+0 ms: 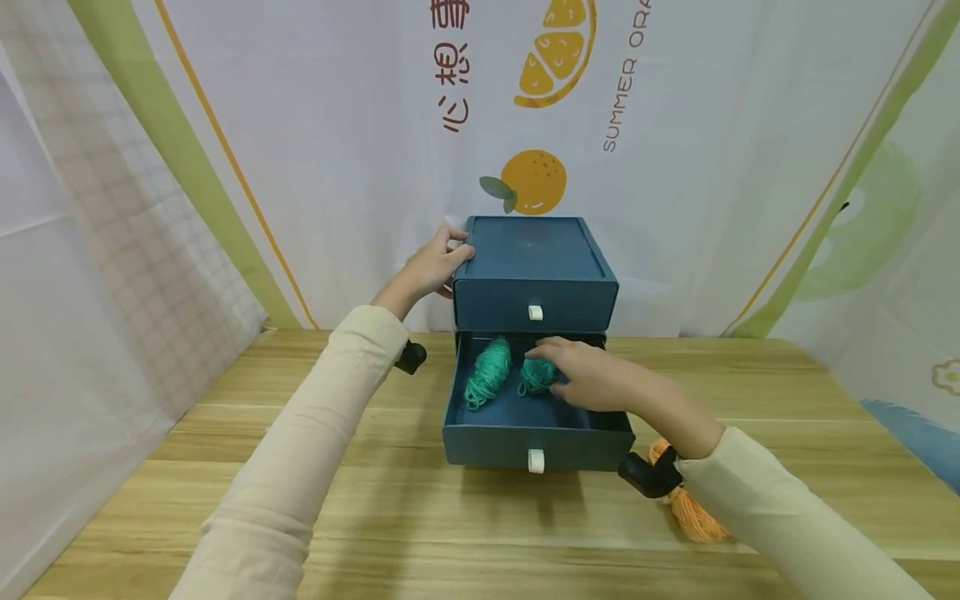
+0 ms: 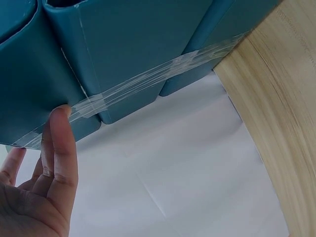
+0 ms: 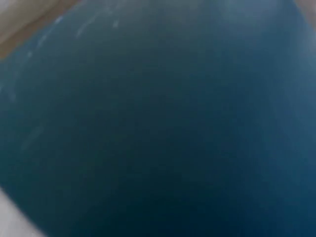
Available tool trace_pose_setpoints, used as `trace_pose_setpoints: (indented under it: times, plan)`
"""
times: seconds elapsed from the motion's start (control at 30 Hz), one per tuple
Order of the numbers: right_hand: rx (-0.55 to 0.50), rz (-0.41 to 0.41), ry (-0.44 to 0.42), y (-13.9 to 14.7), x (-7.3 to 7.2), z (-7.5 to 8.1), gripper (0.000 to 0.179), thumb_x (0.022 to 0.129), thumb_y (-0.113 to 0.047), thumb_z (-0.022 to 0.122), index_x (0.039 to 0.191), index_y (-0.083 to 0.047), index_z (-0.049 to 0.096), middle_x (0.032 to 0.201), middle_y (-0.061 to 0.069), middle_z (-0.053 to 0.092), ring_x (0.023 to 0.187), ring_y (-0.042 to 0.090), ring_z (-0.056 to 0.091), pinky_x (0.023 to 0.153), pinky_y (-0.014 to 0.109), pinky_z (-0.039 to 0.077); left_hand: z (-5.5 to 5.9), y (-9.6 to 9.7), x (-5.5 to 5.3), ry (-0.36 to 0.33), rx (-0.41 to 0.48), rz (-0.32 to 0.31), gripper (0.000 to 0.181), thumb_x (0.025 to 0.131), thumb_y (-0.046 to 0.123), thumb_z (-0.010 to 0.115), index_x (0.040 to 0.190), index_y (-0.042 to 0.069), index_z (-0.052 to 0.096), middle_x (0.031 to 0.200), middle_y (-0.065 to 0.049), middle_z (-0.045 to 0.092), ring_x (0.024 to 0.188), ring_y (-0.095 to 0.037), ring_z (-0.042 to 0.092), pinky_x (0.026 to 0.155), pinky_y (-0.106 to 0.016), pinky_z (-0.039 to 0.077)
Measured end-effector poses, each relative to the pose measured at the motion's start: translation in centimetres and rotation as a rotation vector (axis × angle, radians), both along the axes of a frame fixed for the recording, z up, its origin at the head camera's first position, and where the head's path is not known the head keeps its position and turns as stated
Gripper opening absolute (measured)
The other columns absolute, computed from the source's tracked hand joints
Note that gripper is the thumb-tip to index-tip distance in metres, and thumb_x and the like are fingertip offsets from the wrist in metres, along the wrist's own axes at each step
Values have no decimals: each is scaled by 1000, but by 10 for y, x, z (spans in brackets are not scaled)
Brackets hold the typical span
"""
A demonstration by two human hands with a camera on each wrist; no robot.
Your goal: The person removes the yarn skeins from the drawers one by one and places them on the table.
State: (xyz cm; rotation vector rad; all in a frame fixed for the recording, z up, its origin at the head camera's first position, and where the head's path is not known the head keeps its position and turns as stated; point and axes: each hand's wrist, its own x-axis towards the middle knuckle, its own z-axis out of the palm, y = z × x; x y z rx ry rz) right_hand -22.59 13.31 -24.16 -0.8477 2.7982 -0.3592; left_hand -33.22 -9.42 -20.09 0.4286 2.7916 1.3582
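Note:
A dark blue drawer cabinet (image 1: 534, 246) stands at the back of the table, its upper drawer shut. The lower drawer (image 1: 487, 446) is pulled out and holds two green yarn bundles, a longer one (image 1: 489, 372) on the left and a rounder one (image 1: 537, 377) partly behind my right hand. My left hand (image 1: 435, 262) rests on the cabinet's upper left edge; in the left wrist view its fingers (image 2: 63, 148) touch the taped side. Over the open drawer is my right hand (image 1: 592, 373), fingers extended beside the rounder bundle. The right wrist view shows only blurred blue plastic.
An orange yarn bundle (image 1: 693, 515) lies on the wooden table (image 1: 360, 500) to the right, partly hidden by the right wrist's black mount (image 1: 651, 475). Behind the cabinet hangs a white curtain (image 1: 352, 125) with orange prints. White handles (image 1: 536, 461) stick out from the drawer fronts.

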Motion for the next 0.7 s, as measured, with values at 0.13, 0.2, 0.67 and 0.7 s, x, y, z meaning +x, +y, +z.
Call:
trace_pose_setpoints:
  times: [0.13, 0.2, 0.67, 0.7]
  plan:
    - [63, -31, -79, -2, -5, -2, 59, 93, -3, 48, 147, -6, 25, 152, 20, 22, 138, 36, 25, 107, 52, 31, 0, 1, -1, -2, -10, 0, 50, 98, 35, 36, 143, 16, 25, 138, -13, 45, 94, -32, 64, 72, -37, 56]
    - [75, -32, -107, -2, -6, -3, 61, 93, 0, 45, 148, -6, 21, 152, 19, 21, 139, 35, 24, 109, 51, 30, 0, 1, 0, -1, -13, 3, 50, 98, 35, 36, 143, 16, 26, 138, -13, 45, 94, -31, 64, 72, -37, 56]
    - [110, 13, -15, 0, -4, -4, 43, 84, 12, 46, 125, 5, 54, 128, 19, 54, 116, 30, 51, 92, 39, 47, 0, 2, 0, 3, -8, 4, 50, 98, 35, 36, 143, 16, 26, 138, -14, 45, 95, -32, 63, 73, -37, 56]
    - [112, 17, -16, 0, -4, -4, 39, 84, 12, 46, 120, 5, 58, 121, 17, 58, 108, 27, 54, 86, 36, 49, 0, 2, 0, 3, -7, 6, 50, 98, 35, 36, 143, 16, 26, 138, -14, 45, 95, -32, 63, 73, -37, 56]
